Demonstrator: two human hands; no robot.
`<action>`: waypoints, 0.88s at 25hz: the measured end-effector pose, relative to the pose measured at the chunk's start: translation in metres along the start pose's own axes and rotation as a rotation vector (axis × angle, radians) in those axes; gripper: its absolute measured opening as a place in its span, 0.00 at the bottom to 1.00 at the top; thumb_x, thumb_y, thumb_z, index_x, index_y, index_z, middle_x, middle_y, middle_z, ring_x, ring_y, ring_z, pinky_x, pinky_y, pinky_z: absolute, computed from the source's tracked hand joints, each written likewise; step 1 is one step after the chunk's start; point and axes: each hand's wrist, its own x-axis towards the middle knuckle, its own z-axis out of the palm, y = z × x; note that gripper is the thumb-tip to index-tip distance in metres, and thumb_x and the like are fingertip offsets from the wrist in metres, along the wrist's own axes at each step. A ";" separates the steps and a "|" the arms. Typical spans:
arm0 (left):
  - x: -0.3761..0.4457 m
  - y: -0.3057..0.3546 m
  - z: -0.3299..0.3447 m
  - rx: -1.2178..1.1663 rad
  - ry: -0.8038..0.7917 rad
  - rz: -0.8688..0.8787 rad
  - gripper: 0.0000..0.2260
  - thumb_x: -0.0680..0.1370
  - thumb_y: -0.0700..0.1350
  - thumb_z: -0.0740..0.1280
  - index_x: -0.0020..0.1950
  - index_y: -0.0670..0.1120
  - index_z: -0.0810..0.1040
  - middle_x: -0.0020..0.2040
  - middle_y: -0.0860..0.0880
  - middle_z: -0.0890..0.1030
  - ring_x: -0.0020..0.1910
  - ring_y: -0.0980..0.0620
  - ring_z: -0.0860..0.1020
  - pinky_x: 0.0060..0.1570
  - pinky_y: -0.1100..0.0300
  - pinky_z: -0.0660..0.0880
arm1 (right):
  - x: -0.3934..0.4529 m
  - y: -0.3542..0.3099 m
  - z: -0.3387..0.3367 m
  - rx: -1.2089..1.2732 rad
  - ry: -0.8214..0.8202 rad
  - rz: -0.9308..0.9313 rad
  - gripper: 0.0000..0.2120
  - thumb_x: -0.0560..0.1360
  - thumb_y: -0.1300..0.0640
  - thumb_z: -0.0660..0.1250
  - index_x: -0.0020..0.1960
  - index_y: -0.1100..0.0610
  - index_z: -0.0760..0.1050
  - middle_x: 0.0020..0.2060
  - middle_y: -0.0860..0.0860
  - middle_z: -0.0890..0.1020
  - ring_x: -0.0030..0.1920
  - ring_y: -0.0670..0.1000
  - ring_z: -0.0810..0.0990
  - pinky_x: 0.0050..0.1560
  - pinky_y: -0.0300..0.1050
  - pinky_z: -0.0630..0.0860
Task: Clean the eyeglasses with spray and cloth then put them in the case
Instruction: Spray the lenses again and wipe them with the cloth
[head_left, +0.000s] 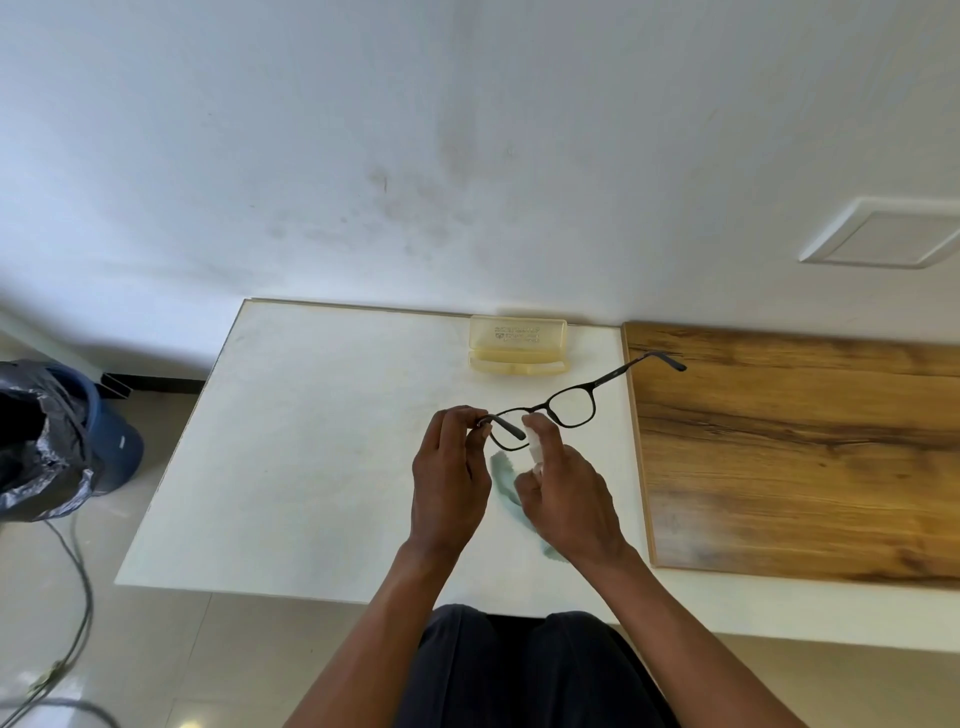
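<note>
The left hand (451, 483) pinches the glasses (569, 402) at one corner; the right hand (563, 499) grips the spray (535, 452) above the cloth (503, 475).

- A white worktop (322, 467) stands against a white wall (467, 130).
- A wood-grain board (805, 457) lies on its right part.
- A blue bin (117, 441) with a black liner (36, 441) stands on the tiled floor (171, 660) at left.
- A grey cable (78, 597) trails across that floor.

The single head-worn view looks forward and steeply down from close above the white rectangular surface (322, 441), facing the pale wall (467, 130).
</note>
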 end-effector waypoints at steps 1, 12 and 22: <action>0.000 0.000 0.000 -0.004 0.000 -0.003 0.04 0.74 0.33 0.62 0.46 0.37 0.75 0.44 0.42 0.80 0.44 0.55 0.75 0.39 0.73 0.68 | 0.000 0.000 -0.003 0.010 0.012 0.007 0.27 0.74 0.58 0.62 0.69 0.49 0.56 0.45 0.58 0.79 0.42 0.58 0.79 0.40 0.48 0.76; 0.002 0.003 -0.001 -0.015 0.009 -0.008 0.06 0.74 0.36 0.60 0.45 0.36 0.75 0.43 0.42 0.80 0.44 0.55 0.75 0.38 0.68 0.69 | 0.011 0.028 -0.034 0.006 0.113 0.117 0.25 0.70 0.65 0.62 0.66 0.57 0.62 0.36 0.60 0.78 0.36 0.63 0.76 0.34 0.44 0.67; 0.002 0.000 -0.002 -0.020 0.017 0.000 0.06 0.74 0.36 0.60 0.46 0.36 0.75 0.44 0.41 0.80 0.43 0.47 0.79 0.37 0.61 0.73 | 0.004 0.054 -0.022 0.256 0.187 0.153 0.32 0.68 0.65 0.61 0.69 0.54 0.56 0.44 0.57 0.75 0.44 0.60 0.75 0.49 0.53 0.75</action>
